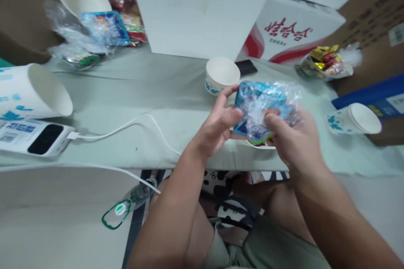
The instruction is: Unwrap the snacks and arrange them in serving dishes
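Note:
Above the table's near side, a blue snack packet (249, 92) wrapped in crinkled clear plastic is held between my two hands. My left hand (221, 119) grips its left edge, thumb in front and fingers behind. On the other side my right hand (295, 134) is closed on the wrapped packet, thumb pressed across its front. Some motion blur hides the right fingers. Below the packet, a white bowl (263, 147) with colourful contents shows only its near rim. Just behind my left hand stands a paper cup (222, 73) with a blue pattern.
A white power bank (47, 138) with a white cable (126, 128) lies left, beside a tipped paper tub (47, 92). Wrapped snacks (107, 27) sit behind. White boxes (202, 8), a phone (246, 68), a candy container (325, 65) and paper cups (353, 119) stand farther back and right.

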The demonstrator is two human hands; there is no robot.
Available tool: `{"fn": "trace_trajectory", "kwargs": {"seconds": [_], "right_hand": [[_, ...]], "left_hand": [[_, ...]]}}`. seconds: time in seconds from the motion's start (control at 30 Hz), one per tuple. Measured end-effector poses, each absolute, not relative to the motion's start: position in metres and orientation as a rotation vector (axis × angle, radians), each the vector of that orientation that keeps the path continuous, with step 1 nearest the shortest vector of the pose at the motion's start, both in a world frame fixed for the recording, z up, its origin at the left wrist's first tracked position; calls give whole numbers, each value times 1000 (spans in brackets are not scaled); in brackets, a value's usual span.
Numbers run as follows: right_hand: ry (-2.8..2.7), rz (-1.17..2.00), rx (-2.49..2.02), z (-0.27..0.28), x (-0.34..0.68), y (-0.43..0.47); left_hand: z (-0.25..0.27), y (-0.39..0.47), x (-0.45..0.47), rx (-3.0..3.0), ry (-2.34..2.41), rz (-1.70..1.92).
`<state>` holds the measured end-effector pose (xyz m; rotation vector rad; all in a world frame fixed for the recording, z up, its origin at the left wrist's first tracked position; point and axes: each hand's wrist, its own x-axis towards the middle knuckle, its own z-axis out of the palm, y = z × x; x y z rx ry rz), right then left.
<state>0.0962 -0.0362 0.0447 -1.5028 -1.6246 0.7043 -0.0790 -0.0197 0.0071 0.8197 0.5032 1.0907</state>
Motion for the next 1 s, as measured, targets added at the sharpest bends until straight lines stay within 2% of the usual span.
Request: {"fn": "trace_trajectory", "kwargs": {"seconds": [0.2,0.3,0.37,0.43,0.57,0.73,0.8,1.0], "right_hand": [[-1615,801,-1379,35,143,-64],[-1535,484,-1561,28,198,-63],[-1462,183,-1803,13,241,-56],[-1476,46,-2098,-8,277,-47],[-1632,149,-2408,-42,316,-37],[-1633,205,-2464,-33,319,-37],[-1478,356,-2341,-20,310,-42],[-1275,962,-1540,23,242,-86]], "left_hand": [[-21,-19,-35,1048,545,1191],[-26,-15,-31,1048,590,1210],[-27,-13,-33,1029,651,1213],[-28,-12,-36,1000,699,1238],[-28,-7,-37,970,728,1335],[-20,-2,-32,975,737,1495],[-16,-2,-29,952,691,1532],[-19,-14,-17,1080,696,1515]]}}
